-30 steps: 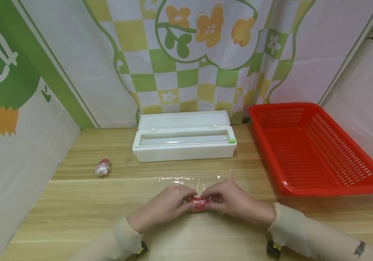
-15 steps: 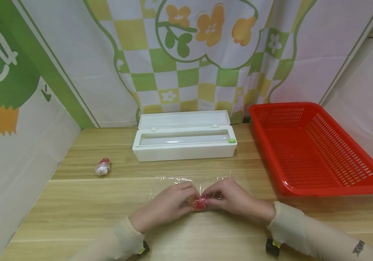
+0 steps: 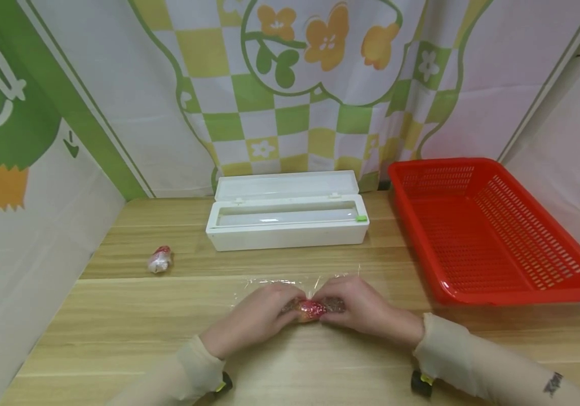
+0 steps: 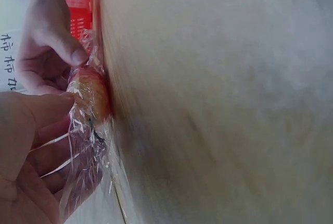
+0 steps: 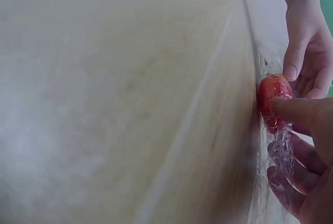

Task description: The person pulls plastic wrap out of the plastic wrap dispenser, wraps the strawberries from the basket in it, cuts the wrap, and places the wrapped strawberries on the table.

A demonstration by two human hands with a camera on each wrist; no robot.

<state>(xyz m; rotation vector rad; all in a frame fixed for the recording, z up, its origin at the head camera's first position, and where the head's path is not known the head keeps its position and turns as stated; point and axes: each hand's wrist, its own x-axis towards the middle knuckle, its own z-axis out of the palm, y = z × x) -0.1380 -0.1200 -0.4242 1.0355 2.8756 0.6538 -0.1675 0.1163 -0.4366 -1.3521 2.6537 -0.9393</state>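
A small red and yellowish fruit (image 3: 311,310), rolled in clear cling film (image 4: 86,146), lies on the wooden table between both hands. The left hand (image 3: 254,316) grips its left end, thumb and fingers curled on the film. At the opposite end, the right hand (image 3: 361,309) holds the fruit with thumb and curled fingers. Bunched film trails from either end of the fruit (image 5: 273,101) in the wrist views. Behind the fingers, a flat stretch of film (image 3: 269,282) spreads over the table. What the fingertips do on the far side is hidden.
Behind the hands stands a white cling film dispenser (image 3: 287,239), its lid raised. A red plastic basket (image 3: 437,265) sits at the right. One red and white film-wrapped piece (image 3: 160,259) lies at the left. A patterned curtain (image 3: 295,124) hangs along the table's back.
The fingers have shifted on the fruit, which has rolled slightly away from the person. Less film lies flat behind it. The dispenser, basket and other wrapped piece stay put.
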